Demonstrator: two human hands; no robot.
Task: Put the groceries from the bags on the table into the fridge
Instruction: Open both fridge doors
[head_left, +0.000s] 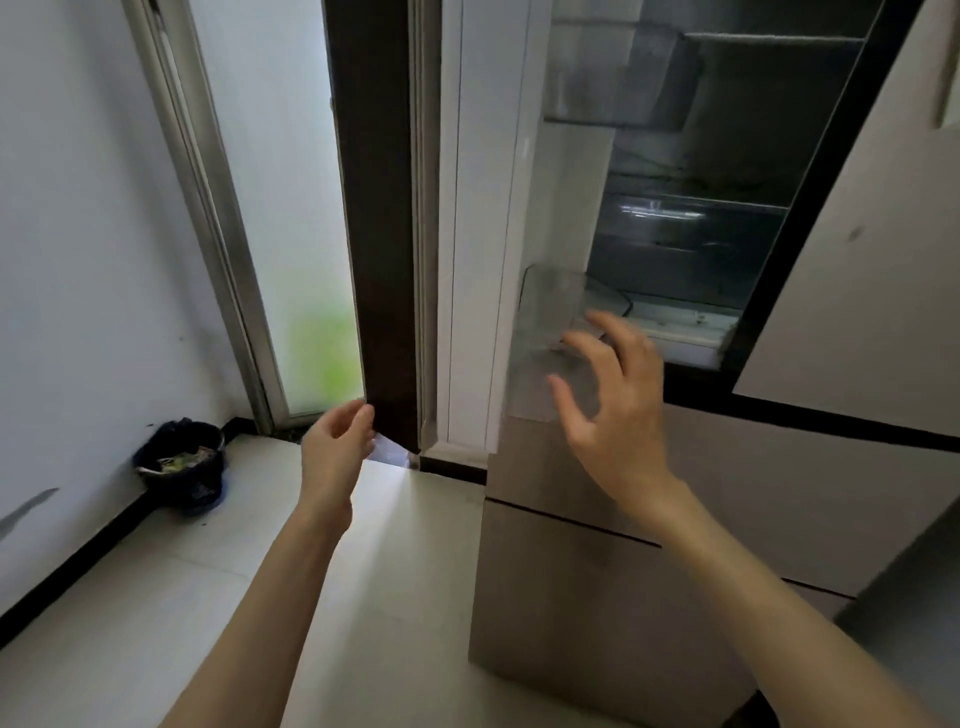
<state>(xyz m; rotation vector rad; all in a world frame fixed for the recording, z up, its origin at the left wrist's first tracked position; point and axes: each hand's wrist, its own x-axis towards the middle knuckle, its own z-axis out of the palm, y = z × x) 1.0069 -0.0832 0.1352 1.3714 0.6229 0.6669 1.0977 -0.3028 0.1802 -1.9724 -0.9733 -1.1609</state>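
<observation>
Both hands empty: left hand (337, 441) fingers gripped the fridge door (382, 234) edge to hold it wide, right hand (613, 395) hovered spread, grocery-less.

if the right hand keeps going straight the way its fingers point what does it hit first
Most likely the clear door bin on the open fridge door: the right hand is open, fingers pointing up and forward at it. Depth is unclear, so it may already be near contact.

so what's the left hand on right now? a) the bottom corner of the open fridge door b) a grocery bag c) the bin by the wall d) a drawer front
a: the left hand grips the bottom corner of the open fridge door, while the right hand hangs open, holding nothing.
</observation>
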